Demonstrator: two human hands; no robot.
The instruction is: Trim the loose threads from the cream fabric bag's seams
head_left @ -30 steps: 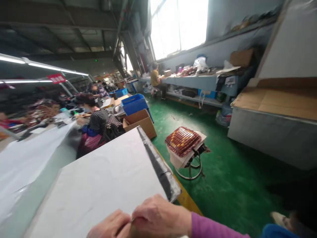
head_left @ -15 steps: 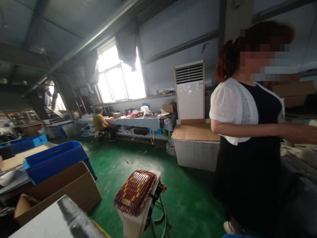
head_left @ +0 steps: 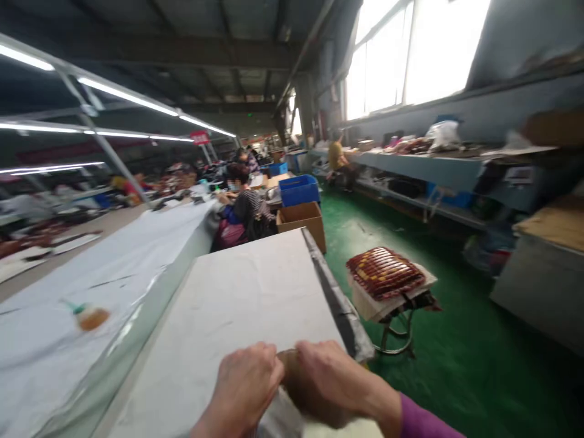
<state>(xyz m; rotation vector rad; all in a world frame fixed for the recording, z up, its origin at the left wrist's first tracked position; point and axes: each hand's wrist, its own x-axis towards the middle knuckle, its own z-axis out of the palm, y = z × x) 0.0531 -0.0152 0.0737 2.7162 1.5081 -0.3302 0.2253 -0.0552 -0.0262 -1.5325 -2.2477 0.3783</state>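
My left hand (head_left: 246, 386) and my right hand (head_left: 337, 380) are side by side at the bottom of the view. Both are closed, with fingers curled on the top edge of a brown bent piece (head_left: 296, 386), blurred, its material unclear. Something pale and greyish (head_left: 280, 417) hangs below my left hand, too smeared to name. Just beyond my hands lies a white-covered table (head_left: 255, 292) with a dark strip along its right edge. A purple sleeve (head_left: 422, 420) covers my right forearm.
A squeeze bottle (head_left: 91, 317) with amber liquid lies on the long white worktable (head_left: 132, 274) at left. Right of my table stands a stool with a beaded cushion (head_left: 385, 272). Ahead are a cardboard box (head_left: 303, 222), a blue bin (head_left: 298, 190) and a seated co-worker (head_left: 253, 213).
My view has swung left. Both my hands and the brown piece now show, along with the white tables. The person standing at right has left the picture.
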